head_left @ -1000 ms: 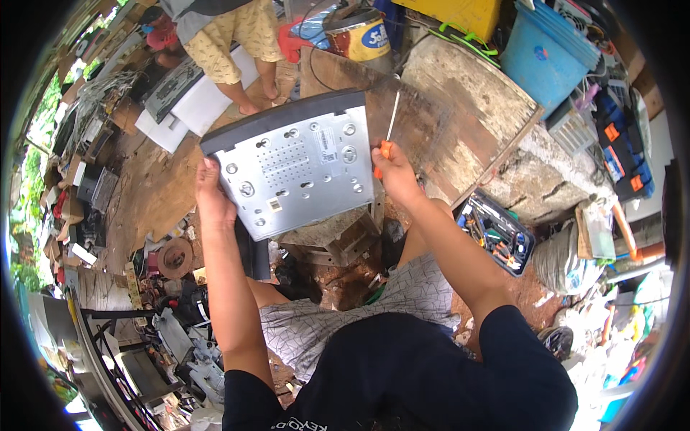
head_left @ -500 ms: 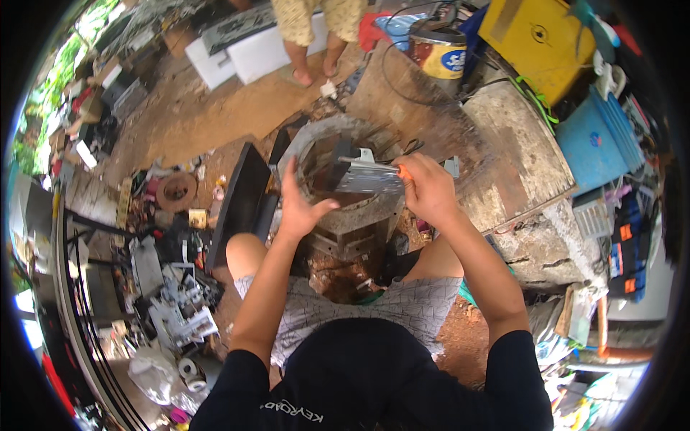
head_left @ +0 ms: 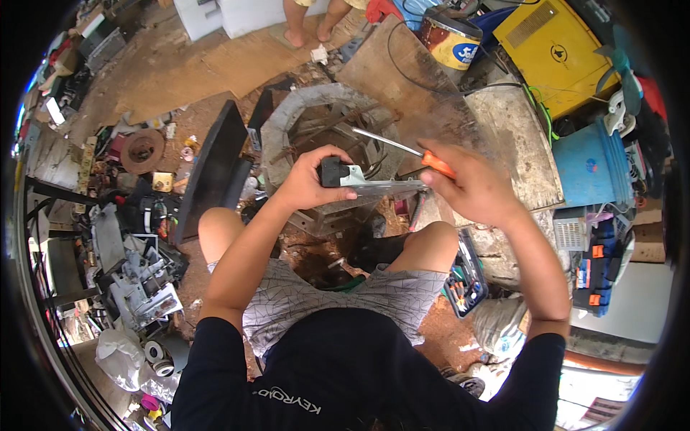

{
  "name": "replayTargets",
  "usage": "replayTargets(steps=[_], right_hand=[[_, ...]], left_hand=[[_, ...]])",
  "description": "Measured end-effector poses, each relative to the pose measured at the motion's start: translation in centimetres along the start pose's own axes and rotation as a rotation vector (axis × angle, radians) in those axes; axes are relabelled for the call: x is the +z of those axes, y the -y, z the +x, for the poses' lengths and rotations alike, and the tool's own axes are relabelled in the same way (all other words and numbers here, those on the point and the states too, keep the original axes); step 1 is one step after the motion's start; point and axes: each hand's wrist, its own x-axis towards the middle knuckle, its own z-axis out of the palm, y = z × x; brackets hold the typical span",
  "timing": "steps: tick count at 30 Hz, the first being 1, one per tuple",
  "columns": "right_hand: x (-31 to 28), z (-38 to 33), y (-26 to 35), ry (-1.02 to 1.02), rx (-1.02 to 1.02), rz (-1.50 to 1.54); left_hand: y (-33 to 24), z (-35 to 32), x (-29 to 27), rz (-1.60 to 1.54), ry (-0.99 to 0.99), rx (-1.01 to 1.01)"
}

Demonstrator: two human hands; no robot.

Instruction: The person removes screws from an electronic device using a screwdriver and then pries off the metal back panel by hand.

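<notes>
My left hand (head_left: 310, 179) grips the left end of a flat grey metal device casing (head_left: 381, 188), held edge-on above my knees, with a black corner piece by my fingers. My right hand (head_left: 476, 188) is closed on a screwdriver (head_left: 437, 163) with an orange handle. Its metal shaft points up and left over the casing's top edge. The right hand also rests against the casing's right end. I sit with both knees bare below the casing.
A round concrete ring (head_left: 291, 118) stands just beyond the casing, with a black panel (head_left: 214, 171) leaning at its left. Wooden boards (head_left: 431, 86), a yellow box (head_left: 557, 50), a blue bucket (head_left: 589, 161) and an open tool case (head_left: 467, 279) lie right. Scrap electronics (head_left: 136, 266) pile left. Another person's feet (head_left: 309, 29) are at the top.
The casing, first held up flat with its broad face toward me, has been turned edge-on and lowered toward my knees. Both hands stayed on it and the screwdriver.
</notes>
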Motion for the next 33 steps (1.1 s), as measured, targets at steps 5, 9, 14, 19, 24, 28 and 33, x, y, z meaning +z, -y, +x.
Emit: replayTargets(steps=[5, 9, 14, 19, 24, 28, 33], right_hand=[[-6.3, 2.4, 3.5, 0.305, -0.039, 0.051], [-6.9, 4.6, 5.8, 0.355, -0.098, 0.022], [-5.7, 6.7, 6.9, 0.376, -0.13, -0.151], [-5.4, 7.9, 6.7, 0.379, -0.126, -0.168], [-5.8, 8.4, 6.9, 0.423, -0.087, -0.188], [-5.5, 8.4, 6.7, 0.405, -0.106, -0.152], [-5.7, 8.9, 7.5, 0.466, -0.067, -0.205]], left_hand=[[0.5, 0.0, -0.1, -0.037, 0.036, -0.003], [0.2, 0.4, 0.2, -0.024, 0.059, -0.027], [0.5, 1.2, -0.2, -0.055, 0.053, -0.058], [0.5, 1.5, -0.5, -0.045, 0.054, -0.072], [0.3, 1.6, -0.2, -0.046, 0.027, -0.088], [0.1, 1.7, -0.5, -0.043, 0.051, -0.105], [0.3, 1.7, -0.7, -0.035, 0.051, -0.085]])
